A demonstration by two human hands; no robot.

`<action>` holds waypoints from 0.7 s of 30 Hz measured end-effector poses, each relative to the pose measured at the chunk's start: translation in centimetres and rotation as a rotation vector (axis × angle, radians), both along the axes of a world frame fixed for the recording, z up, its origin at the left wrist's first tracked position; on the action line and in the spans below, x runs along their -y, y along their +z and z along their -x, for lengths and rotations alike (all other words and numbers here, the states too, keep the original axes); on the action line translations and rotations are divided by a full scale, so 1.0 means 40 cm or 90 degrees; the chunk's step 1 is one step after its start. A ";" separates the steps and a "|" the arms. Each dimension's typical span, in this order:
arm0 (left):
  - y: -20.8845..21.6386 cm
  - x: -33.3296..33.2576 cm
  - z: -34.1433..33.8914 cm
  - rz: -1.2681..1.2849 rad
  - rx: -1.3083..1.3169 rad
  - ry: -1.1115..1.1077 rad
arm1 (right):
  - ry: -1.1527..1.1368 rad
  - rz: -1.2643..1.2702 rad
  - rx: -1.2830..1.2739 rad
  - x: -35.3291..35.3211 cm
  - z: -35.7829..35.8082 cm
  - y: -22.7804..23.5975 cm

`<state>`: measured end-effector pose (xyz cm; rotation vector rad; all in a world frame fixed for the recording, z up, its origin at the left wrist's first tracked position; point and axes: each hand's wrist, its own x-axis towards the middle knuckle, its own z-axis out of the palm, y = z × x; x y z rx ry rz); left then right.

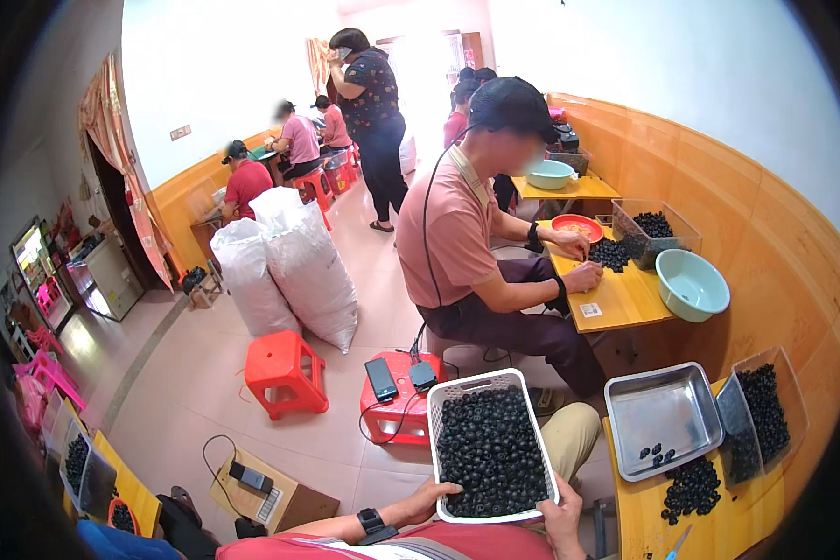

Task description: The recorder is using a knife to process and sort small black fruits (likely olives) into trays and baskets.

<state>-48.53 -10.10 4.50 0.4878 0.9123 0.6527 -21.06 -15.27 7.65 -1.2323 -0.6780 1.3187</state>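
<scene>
A white plastic basket (539, 429), full of small, shiny, black round pieces (491, 448), is held over my lap at the lower middle. My left hand (424, 501) grips its near left corner, thumb over the rim and fingers mostly hidden. At the near right corner my right hand (561, 519) is closed on the rim. To the right, a shallow steel tray (663, 420) with a few black pieces rests on a yellow table (649, 509). A loose pile of black pieces (692, 489) lies beside the tray. Next to it a clear plastic bin (765, 411) holds many more.
A red stool (383, 425) carrying small black devices stands just beyond the basket. Another red stool (286, 373), white sacks (299, 271) and a cardboard box (299, 509) are left. Ahead, a co-worker (457, 224) sits at a yellow table. A slim blue-handled tool (679, 543) lies near the table's front.
</scene>
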 end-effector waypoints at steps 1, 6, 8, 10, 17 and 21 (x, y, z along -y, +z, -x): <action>0.019 -0.001 -0.004 -0.010 -0.001 -0.005 | -0.003 -0.025 0.029 -0.001 0.000 0.000; 0.014 0.000 0.001 -0.031 0.003 -0.012 | -0.013 -0.048 0.046 -0.001 0.000 -0.005; 0.029 0.001 -0.001 -0.033 0.001 -0.032 | -0.007 -0.057 0.028 0.001 -0.002 -0.006; 0.048 0.000 -0.007 -0.041 -0.007 -0.036 | -0.007 -0.051 0.017 0.003 -0.002 -0.004; 0.010 0.009 0.003 -0.029 0.017 0.001 | 0.002 -0.057 -0.009 0.002 -0.004 -0.013; -0.005 0.000 -0.001 0.006 0.016 0.019 | 0.018 0.004 -0.021 0.007 -0.010 -0.012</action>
